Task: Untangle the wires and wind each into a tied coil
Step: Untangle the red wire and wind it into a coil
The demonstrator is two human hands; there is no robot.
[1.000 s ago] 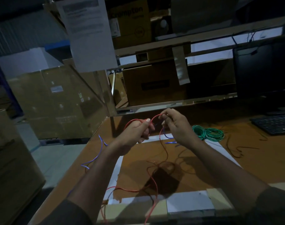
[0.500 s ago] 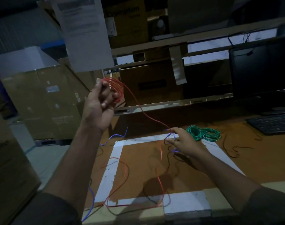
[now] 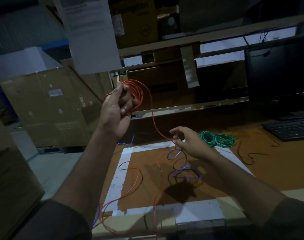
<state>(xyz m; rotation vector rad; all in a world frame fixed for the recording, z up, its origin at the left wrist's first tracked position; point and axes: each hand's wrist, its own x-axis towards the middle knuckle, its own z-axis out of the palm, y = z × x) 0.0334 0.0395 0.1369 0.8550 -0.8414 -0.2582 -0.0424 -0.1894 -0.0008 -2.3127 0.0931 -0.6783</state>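
**Red strand runs down and right from the raised coil to the guiding hand**

The left hand's fingers (image 3: 126,105) are curled round a part-wound red coil (image 3: 134,93), held up well above the table, with several loops standing over the fingertips. From the top of that coil a single red wire (image 3: 153,118) drops down and to the right, its long axis slanting toward the right hand (image 3: 187,142), which sits low, just above the table. There the right fingers (image 3: 178,135) are loosely bent with the strand passing at their tips; whether they pinch it or merely let it slide through, I cannot tell.

Below the right hand the red wire goes on across the taped square (image 3: 125,163), crossing a looped blue wire (image 3: 184,169) and a dark wire near it, then trails over the near table edge (image 3: 201,220). A loose blue end also hangs off the near left corner. My judgement: the next wrap turns on carrying the slanting strand up and over the left fingers, and the crossing with the blue loop is where it may snag.

A finished-looking green coil (image 3: 217,140) lies just right of the right hand, apart from it. There is open room above the table between the two hands; a keyboard (image 3: 289,128) sits well off to the right.
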